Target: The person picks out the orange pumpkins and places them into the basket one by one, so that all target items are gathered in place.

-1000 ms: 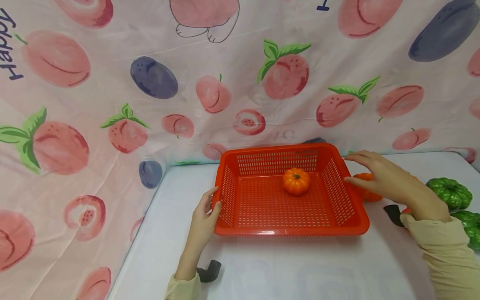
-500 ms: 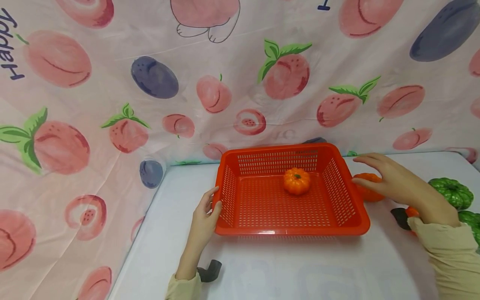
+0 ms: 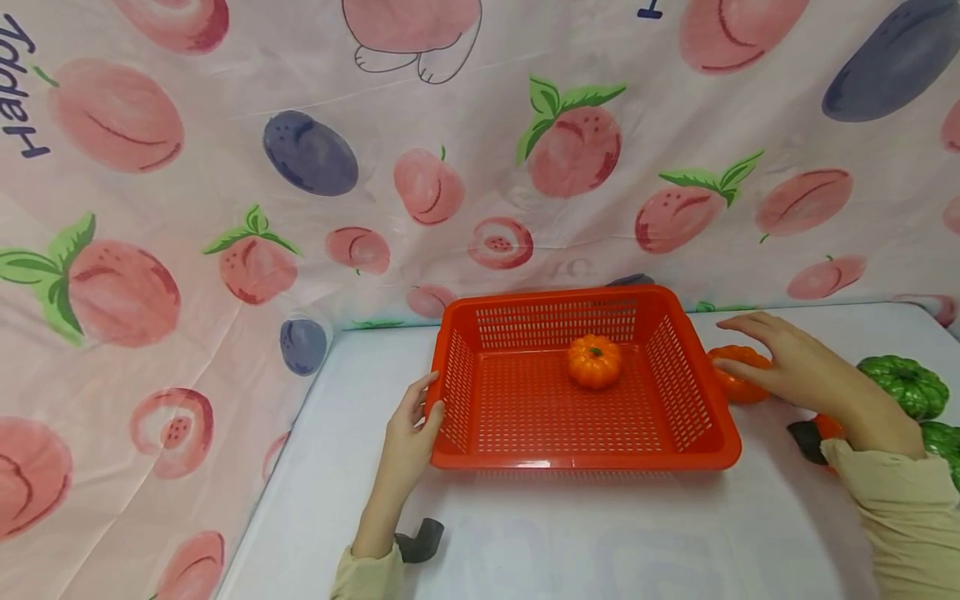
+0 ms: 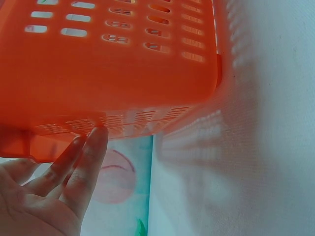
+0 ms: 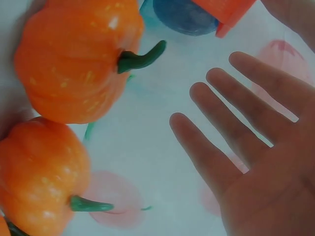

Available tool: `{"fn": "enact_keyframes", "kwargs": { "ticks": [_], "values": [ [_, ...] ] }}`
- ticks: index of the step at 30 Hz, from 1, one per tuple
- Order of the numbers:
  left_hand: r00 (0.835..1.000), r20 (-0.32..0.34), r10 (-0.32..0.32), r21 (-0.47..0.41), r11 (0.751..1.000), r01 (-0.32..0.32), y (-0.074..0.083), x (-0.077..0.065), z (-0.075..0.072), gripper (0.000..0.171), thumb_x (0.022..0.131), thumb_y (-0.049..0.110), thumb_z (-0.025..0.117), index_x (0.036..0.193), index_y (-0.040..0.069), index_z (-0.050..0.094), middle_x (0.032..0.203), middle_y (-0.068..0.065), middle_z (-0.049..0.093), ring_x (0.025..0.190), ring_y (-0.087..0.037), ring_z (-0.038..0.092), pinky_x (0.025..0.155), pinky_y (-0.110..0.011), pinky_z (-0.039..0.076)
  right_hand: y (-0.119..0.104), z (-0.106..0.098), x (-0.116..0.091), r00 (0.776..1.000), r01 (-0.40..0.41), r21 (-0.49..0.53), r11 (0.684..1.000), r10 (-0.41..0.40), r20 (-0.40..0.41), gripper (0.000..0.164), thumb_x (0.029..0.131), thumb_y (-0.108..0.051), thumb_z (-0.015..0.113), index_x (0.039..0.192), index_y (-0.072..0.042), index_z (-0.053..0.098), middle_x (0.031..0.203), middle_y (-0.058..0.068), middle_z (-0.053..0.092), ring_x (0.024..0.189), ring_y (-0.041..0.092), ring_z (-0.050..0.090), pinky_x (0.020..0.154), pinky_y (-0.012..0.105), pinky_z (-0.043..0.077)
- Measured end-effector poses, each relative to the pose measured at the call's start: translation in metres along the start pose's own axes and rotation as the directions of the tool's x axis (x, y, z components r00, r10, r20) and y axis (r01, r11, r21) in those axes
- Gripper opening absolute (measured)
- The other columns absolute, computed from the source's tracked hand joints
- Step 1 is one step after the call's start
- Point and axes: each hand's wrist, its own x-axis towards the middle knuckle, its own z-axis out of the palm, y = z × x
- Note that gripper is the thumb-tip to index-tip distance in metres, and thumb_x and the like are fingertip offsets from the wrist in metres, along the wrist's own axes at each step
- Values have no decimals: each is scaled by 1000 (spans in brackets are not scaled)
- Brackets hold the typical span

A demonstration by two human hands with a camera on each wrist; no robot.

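Note:
A red-orange plastic basket (image 3: 570, 462) with slotted walls stands on the white table. Inside it, toward the back right, sits a small orange pumpkin (image 3: 594, 362) with a green stem. My left hand (image 3: 408, 437) holds the basket's left rim; its fingers lie against the slotted outer wall in the left wrist view. To the right of the basket my right hand (image 3: 795, 362) hovers with spread fingers, holding nothing. Below it is another orange pumpkin (image 3: 738, 375), partly hidden by the thumb. The right wrist view has two orange pumpkins (image 5: 81, 64) beside the straight fingers, apart from them.
Two green pumpkins (image 3: 903, 387) lie at the right, one cut by the frame edge. Some orange shows under the right wrist. A black curved piece (image 3: 422, 542) sits by the left wrist, another (image 3: 806, 440) by the right. A fruit-print cloth (image 3: 465, 108) hangs behind the table.
My right hand has moved from the basket's right rim a little to the right, away from the basket. The left hand and the basket have stayed in place.

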Motion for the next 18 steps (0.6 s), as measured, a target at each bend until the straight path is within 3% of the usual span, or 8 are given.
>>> {"fn": "enact_keyframes", "kwargs": {
  "ticks": [18],
  "values": [
    [1000, 6, -14, -10, 1000, 15, 1, 0, 0, 46, 101, 14, 57, 145, 17, 48, 140, -16, 56, 119, -33, 62, 88, -45, 57, 17, 10, 3, 997, -65, 33, 997, 63, 45, 63, 92, -39, 70, 137, 1, 51, 138, 29, 47, 122, 50, 46, 92, 71, 40]
  ]
}}
